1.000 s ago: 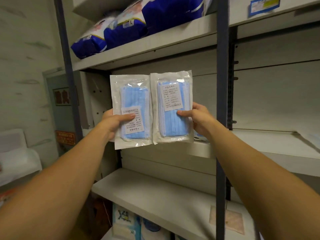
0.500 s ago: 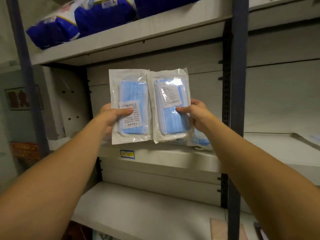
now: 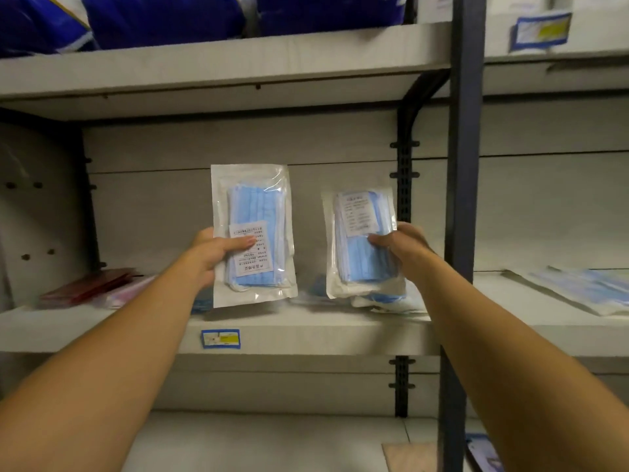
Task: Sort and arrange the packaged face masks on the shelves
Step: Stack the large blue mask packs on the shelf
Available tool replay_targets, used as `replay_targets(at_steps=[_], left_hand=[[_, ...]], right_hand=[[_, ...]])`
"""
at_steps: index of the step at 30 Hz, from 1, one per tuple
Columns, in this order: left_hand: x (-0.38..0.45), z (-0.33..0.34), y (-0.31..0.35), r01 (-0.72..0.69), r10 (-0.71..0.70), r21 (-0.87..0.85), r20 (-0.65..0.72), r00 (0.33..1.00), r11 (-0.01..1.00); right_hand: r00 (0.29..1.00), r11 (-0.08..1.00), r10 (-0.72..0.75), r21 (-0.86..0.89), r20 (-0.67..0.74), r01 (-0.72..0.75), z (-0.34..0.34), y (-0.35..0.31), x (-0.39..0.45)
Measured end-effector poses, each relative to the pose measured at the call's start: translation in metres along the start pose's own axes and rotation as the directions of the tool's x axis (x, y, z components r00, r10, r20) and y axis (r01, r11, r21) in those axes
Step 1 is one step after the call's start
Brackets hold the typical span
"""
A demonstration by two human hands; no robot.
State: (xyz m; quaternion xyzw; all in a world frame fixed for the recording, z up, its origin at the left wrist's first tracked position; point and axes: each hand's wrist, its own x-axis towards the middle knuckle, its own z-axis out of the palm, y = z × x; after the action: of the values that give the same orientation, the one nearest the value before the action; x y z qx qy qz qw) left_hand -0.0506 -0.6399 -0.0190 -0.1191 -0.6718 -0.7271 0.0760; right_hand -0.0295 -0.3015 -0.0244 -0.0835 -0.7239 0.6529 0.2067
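Two mask packs are being held upright above the middle shelf [image 3: 306, 330], apart from each other. The left pack [image 3: 253, 235] is being grasped by the left hand [image 3: 212, 253], thumb pressed across its label and fingers behind; the right pack [image 3: 362, 241] is being grasped likewise by the right hand [image 3: 403, 248], low over a loose heap [image 3: 384, 299] of similar packs lying on the shelf. Both grips are being kept clenched on film only.

Several risks are being judged from here. The slick film could be slipping under the thumbs if either pack is being tilted. The right pack, if set on the uneven heap, could be sliding toward the shelf's front edge. Red packs [image 3: 88, 287] at the far left could be getting mixed in if the left pack is being placed too near them.
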Motion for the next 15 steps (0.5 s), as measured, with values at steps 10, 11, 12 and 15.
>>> replay_targets(at_steps=[10, 11, 12, 15], left_hand=[[0.017, -0.015, -0.016, 0.019, -0.018, -0.026, 0.029, 0.999, 0.999], [0.019, -0.015, -0.018, 0.02, -0.02, -0.028, 0.032, 0.999, 0.999], [0.02, -0.014, -0.02, 0.021, -0.019, -0.032, 0.036, 0.999, 0.999], [0.026, -0.012, -0.025, 0.021, -0.019, -0.04, 0.047, 0.999, 0.999]], right_hand=[[0.983, 0.912, 0.127, -0.375, -0.131, -0.168, 0.003, 0.03, 0.019], [0.981, 0.881, 0.134, -0.437, -0.139, -0.182, 0.002, 0.029, 0.017], [0.98, 0.847, 0.133, -0.497, -0.147, -0.19, 0.002, 0.029, 0.017], [0.983, 0.748, 0.112, -0.639, -0.145, -0.179, 0.0, 0.036, 0.02]])
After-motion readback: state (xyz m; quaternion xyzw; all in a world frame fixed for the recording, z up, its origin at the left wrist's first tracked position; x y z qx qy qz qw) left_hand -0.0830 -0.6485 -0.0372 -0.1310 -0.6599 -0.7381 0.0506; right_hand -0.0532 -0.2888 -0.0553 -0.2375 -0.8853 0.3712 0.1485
